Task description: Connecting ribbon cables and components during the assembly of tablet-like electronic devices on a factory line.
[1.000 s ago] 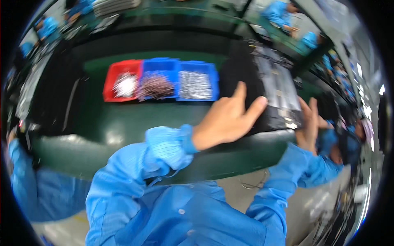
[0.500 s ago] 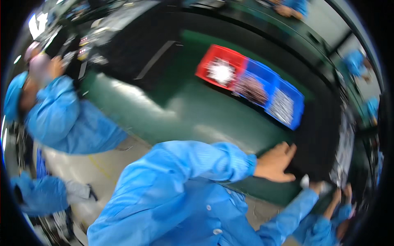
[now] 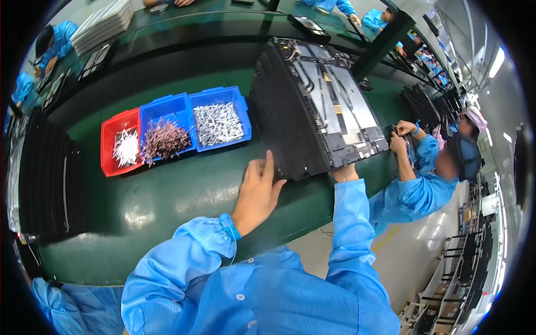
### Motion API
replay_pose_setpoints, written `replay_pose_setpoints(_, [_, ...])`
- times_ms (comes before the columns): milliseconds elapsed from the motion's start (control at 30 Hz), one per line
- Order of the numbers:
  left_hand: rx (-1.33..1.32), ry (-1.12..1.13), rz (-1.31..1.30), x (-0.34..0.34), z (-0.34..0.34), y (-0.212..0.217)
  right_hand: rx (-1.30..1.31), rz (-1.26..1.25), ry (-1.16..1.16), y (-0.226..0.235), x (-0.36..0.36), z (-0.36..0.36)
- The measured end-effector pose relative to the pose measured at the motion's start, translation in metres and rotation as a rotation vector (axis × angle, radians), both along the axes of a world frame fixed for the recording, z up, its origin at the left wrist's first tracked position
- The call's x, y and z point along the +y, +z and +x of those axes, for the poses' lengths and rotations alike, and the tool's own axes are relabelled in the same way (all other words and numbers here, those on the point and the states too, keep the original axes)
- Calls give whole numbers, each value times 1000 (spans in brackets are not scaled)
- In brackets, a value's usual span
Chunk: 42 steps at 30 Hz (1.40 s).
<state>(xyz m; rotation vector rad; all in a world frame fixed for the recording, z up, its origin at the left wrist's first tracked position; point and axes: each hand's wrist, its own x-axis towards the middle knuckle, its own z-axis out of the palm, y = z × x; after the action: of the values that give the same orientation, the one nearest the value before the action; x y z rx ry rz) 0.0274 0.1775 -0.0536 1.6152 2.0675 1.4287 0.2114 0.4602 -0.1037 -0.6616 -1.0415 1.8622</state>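
A tall stack of black flat units [image 3: 287, 123] stands on the green table in front of me, slightly right of centre. Its top unit [image 3: 335, 100] shows silver panels, dark cables and small circuit parts. My left hand [image 3: 255, 194] is at the stack's near left corner, fingers stretched and apart, the fingertips at or very close to its side. My right hand [image 3: 345, 173] reaches up to the stack's near edge. Its fingers disappear beneath the top unit's edge, so their grip is hidden.
Left of the stack stand a red bin [image 3: 106, 148] of white sticks, a blue bin [image 3: 162, 103] of brownish pieces and a blue bin [image 3: 241, 114] of silvery pieces. Another black stack [image 3: 47, 178] is far left. A dark post [image 3: 382, 44] rises behind. A co-worker [image 3: 430, 178] works at right.
The view has swung right and sharpened, so the bins now appear farther left and the stack nearer the centre. My right hand now shows at the stack's near edge. My left hand stays spread beside it.
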Motion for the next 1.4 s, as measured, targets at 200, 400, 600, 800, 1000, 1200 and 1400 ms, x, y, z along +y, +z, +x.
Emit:
replay_pose_setpoints(200, [-144,-19,-9,-5,2,7,126,-28,-230,23,-26,-20])
replay_pose_setpoints(400, [-54,-134,405,-8,2,69,177,416,-354,147,-95,-29])
replay_pose_setpoints(600, [-175,-47,484,41,22,90,75,456,-381,165,-98,-60])
replay_pose_setpoints(800, [-203,45,479,38,25,85,-271,692,-570,140,-82,-56])
replay_pose_setpoints(1000, [-392,-60,380,31,42,94,103,-20,-252,175,-67,10])
replay_pose_setpoints(1200, [-717,54,197,39,27,84,-10,27,-60,158,-52,-10])
replay_pose_setpoints(1400, [-790,61,152,47,20,94,99,-47,236,168,-58,-27])
